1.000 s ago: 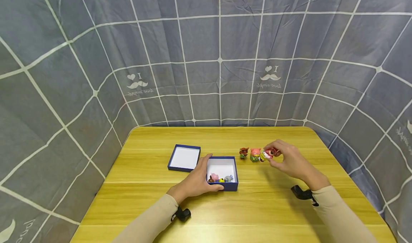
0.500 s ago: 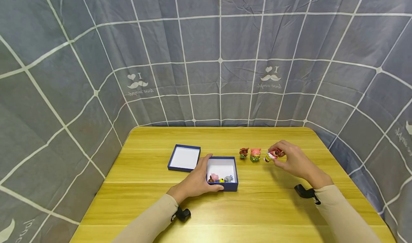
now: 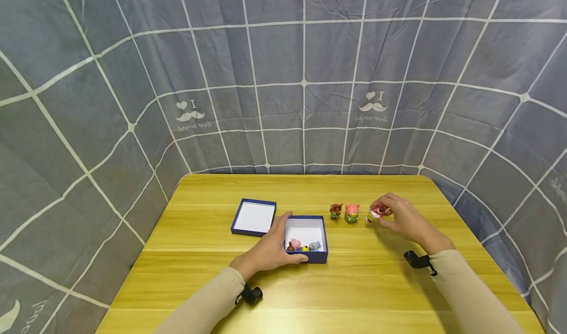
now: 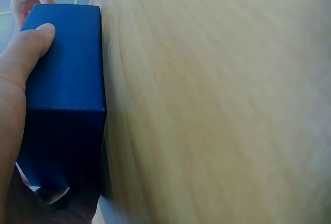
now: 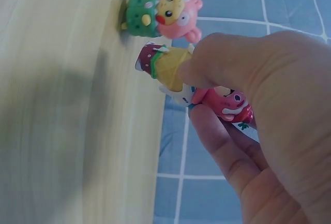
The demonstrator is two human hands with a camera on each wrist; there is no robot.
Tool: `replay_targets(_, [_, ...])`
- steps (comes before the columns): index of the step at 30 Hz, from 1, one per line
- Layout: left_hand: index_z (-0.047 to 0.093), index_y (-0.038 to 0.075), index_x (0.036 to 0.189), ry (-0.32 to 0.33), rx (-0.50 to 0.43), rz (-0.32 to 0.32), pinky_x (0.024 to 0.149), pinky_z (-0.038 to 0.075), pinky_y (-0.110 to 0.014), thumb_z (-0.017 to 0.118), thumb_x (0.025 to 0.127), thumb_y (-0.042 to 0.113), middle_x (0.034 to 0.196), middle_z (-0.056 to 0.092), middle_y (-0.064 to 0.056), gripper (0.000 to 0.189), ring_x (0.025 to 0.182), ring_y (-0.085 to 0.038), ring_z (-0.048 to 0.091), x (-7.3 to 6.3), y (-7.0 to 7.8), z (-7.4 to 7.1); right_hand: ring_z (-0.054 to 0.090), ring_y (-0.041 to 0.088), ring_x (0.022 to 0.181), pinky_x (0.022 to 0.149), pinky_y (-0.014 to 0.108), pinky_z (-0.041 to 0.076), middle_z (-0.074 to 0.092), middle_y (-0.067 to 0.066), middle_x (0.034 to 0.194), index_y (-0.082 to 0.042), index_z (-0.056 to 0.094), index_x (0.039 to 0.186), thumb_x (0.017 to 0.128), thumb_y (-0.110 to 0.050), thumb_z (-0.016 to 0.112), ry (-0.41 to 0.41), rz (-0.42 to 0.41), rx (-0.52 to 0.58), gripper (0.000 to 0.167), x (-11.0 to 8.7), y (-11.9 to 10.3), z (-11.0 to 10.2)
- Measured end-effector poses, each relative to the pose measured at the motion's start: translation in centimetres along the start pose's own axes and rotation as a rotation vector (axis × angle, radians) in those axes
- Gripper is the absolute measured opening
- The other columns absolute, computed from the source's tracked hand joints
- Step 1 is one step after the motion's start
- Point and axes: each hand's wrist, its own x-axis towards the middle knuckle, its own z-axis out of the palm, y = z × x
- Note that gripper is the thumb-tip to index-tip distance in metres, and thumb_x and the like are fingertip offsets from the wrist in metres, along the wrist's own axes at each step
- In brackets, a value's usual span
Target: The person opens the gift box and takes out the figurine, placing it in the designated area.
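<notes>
My right hand (image 3: 400, 219) pinches a small toy figurine (image 5: 170, 70) between thumb and fingers. The figurine has a red head part, a yellow cone-like piece and a dark red end with a green band; it tilts close over the table. To its left stand a pink-hooded figurine (image 3: 352, 213) in green and a brown, fox-like figurine (image 3: 335, 210). My left hand (image 3: 266, 250) grips the left side of an open dark blue box (image 3: 316, 257), thumb along the front wall. Inside, against the front wall, lie several small toys: pink (image 3: 295, 243), brown, yellow and grey (image 3: 314, 245).
The shallow blue lid (image 3: 254, 218), white inside, lies beyond my left hand, left of the box. Everything rests on a wood-grain table (image 3: 354, 294). A grey curtain (image 3: 283, 103) with white grid lines rises behind the table and along both sides.
My right hand has moved the figurine slightly right, away from the pink-hooded one, so a gap now shows between them. The left hand and the box have stayed put.
</notes>
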Motion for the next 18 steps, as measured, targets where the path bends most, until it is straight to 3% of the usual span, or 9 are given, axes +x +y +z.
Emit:
replay_targets(12, [0.013,0.013,0.188,0.001,0.002,0.012,0.132,0.050,-0.061,0.095,0.090,0.069,0.190,0.027,-0.020,0.140,0.153,-0.037,0.059,-0.3,-0.3,0.0,0.077,0.026,0.092,0.079,0.045,0.069,0.078,0.009,0.110,-0.006,0.083,0.111,0.082,0.009,0.100,-0.054,0.039,-0.058,0.036,-0.1,0.6,0.8])
replay_targets(18, [0.013,0.013,0.188,-0.001,-0.005,0.021,0.132,0.050,-0.062,0.096,0.090,0.069,0.190,0.027,-0.020,0.140,0.155,-0.039,0.059,-0.5,-0.4,-0.1,0.076,0.024,0.091,0.079,0.041,0.068,0.077,0.011,0.111,-0.006,0.082,0.111,0.084,0.009,0.099,-0.099,0.061,-0.057,0.034,-0.1,0.9,1.3])
